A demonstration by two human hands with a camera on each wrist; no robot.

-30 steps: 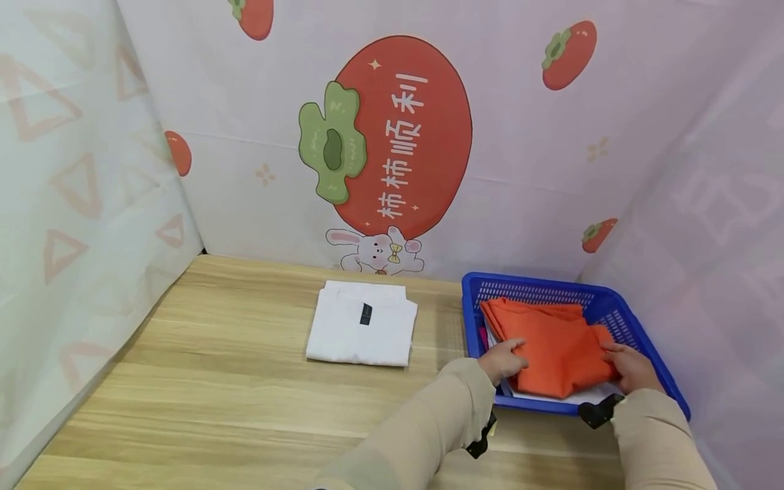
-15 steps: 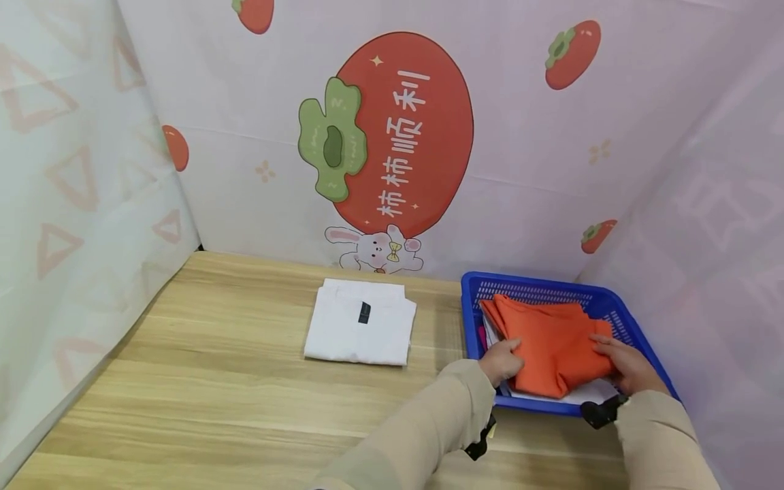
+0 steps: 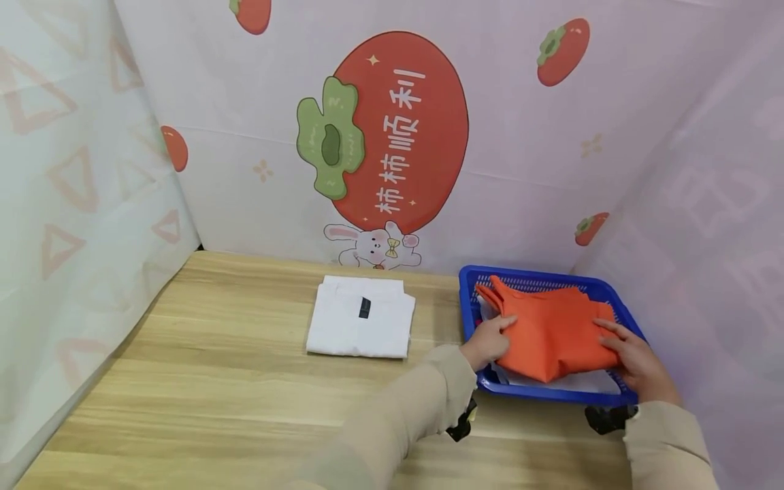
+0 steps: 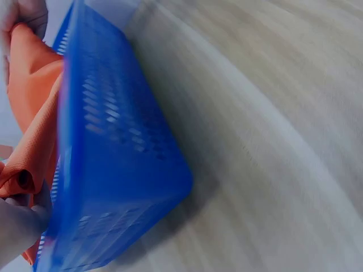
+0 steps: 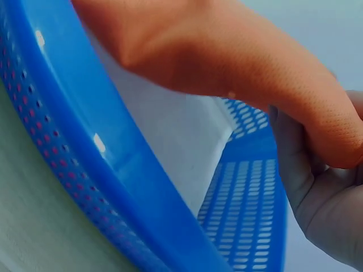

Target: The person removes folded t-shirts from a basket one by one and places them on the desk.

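Observation:
A folded orange cloth garment is lifted above the blue plastic basket, its lower edge sagging in the middle. My left hand grips its left side, thumb on top and fingers underneath. On the other side my right hand holds the right edge, fingers over the fabric. In the right wrist view the orange fabric curves into the palm of that hand. Beneath it, white cloth lies in the basket. The left wrist view shows a rolled orange edge beside the basket wall.
A neatly folded white shirt with a dark neck label lies on the wooden table, left of the basket. Printed curtains stand behind and along both sides, the right one close to the basket.
Both hands have raised the orange garment off the basket's contents, and more white cloth shows below it. The white shirt stays where it was.

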